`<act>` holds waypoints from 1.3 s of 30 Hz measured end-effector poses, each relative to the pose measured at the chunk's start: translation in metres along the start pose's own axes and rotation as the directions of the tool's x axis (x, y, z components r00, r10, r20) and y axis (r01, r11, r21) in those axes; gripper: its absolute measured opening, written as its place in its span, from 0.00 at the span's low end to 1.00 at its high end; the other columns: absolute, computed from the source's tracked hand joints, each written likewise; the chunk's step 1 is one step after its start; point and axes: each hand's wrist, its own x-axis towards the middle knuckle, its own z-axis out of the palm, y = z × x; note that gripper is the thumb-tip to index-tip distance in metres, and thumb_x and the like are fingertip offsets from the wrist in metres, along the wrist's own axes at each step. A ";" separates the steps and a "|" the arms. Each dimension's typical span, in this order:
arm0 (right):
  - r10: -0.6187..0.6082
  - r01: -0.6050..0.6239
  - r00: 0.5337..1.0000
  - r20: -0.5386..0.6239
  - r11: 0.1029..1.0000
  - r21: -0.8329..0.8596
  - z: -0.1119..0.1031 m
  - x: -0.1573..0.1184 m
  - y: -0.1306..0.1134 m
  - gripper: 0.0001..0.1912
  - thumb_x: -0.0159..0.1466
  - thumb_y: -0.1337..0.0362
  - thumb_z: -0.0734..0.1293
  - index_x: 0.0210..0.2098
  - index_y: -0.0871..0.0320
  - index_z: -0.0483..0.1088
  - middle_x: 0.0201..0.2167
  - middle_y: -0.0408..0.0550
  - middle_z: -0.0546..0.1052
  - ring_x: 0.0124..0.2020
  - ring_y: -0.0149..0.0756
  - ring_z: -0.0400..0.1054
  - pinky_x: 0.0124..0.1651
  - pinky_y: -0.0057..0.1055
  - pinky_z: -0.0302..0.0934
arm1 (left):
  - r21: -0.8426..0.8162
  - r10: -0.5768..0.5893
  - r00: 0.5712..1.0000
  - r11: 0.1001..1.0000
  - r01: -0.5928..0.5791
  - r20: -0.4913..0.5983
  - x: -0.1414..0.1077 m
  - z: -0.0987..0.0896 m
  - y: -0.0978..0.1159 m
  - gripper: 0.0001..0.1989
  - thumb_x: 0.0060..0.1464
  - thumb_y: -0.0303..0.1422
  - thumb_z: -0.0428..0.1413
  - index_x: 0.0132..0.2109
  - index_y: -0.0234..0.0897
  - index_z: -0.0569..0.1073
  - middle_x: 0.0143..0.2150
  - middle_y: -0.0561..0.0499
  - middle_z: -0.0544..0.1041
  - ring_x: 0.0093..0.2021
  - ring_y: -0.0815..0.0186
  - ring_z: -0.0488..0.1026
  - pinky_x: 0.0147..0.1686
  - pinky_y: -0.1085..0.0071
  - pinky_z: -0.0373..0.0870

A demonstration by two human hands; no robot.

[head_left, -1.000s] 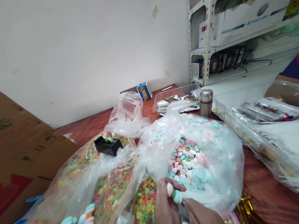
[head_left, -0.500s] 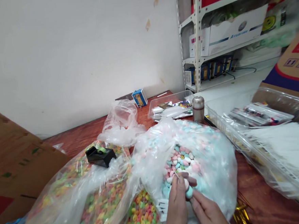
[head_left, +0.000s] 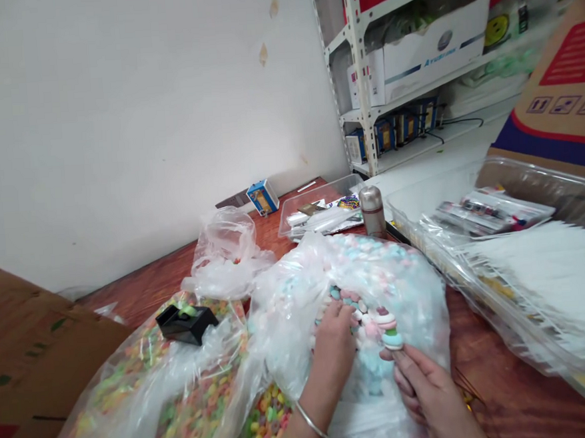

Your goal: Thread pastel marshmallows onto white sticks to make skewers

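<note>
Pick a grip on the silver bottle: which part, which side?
Likely the upper body of the silver bottle, below its rounded cap, pinched across from above: it's round and stands upright, while the bag of pastel pieces and large clear tray crowd its base.

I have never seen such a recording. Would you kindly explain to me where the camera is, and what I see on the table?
There is no machine here: these are a person's own bare hands, seen by one camera worn on the head, looking forward and down. The right hand holds a small stack of pastel pieces. The left hand reaches to the opening of a clear bag full of similar loose pieces. On the reddish table, to the left, lies a bag of colourful rings with a black tape dispenser on top.
</note>
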 end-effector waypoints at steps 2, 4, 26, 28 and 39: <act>0.009 -0.009 1.000 0.000 1.000 0.005 0.000 0.001 -0.001 0.29 0.52 0.38 0.69 0.35 0.58 0.69 0.15 0.28 0.51 0.13 0.18 0.38 0.15 0.18 0.31 | 0.050 0.027 0.999 0.998 -0.028 0.025 0.002 0.004 -0.001 0.21 0.49 0.15 0.48 0.43 0.41 0.74 0.45 0.46 0.74 0.46 0.58 0.70 0.44 0.67 0.63; 0.019 -0.019 1.000 0.008 1.000 0.000 -0.001 0.002 -0.001 0.30 0.51 0.37 0.69 0.35 0.59 0.69 0.15 0.28 0.51 0.12 0.18 0.38 0.15 0.18 0.32 | 0.102 0.016 0.998 0.995 -0.023 0.067 0.003 0.005 -0.003 0.23 0.46 0.13 0.47 0.44 0.41 0.72 0.43 0.47 0.73 0.43 0.60 0.69 0.42 0.68 0.63; 0.009 -0.002 0.993 0.117 0.998 -0.061 0.002 0.001 -0.002 0.30 0.53 0.37 0.66 0.36 0.60 0.70 0.15 0.28 0.48 0.15 0.20 0.35 0.17 0.21 0.29 | -0.145 -0.278 0.950 0.944 0.297 0.141 0.034 -0.001 -0.016 0.11 0.55 0.30 0.49 0.43 0.35 0.73 0.32 0.50 0.79 0.25 0.66 0.77 0.24 0.74 0.67; 0.014 -0.005 0.993 0.121 0.997 -0.076 0.003 0.000 -0.004 0.30 0.53 0.37 0.66 0.36 0.60 0.70 0.15 0.28 0.48 0.15 0.20 0.35 0.17 0.21 0.29 | -0.147 -0.278 0.949 0.943 0.299 0.150 0.033 0.002 -0.018 0.09 0.53 0.29 0.50 0.39 0.35 0.74 0.29 0.51 0.77 0.25 0.67 0.75 0.24 0.75 0.66; 0.022 -0.004 0.990 0.140 0.992 -0.126 -0.001 0.004 -0.003 0.31 0.52 0.35 0.65 0.35 0.59 0.70 0.15 0.29 0.48 0.14 0.21 0.36 0.16 0.22 0.30 | 0.017 -0.093 0.980 0.996 0.092 0.178 0.017 -0.010 -0.011 0.17 0.48 0.18 0.48 0.35 0.38 0.78 0.39 0.47 0.77 0.44 0.61 0.72 0.46 0.66 0.66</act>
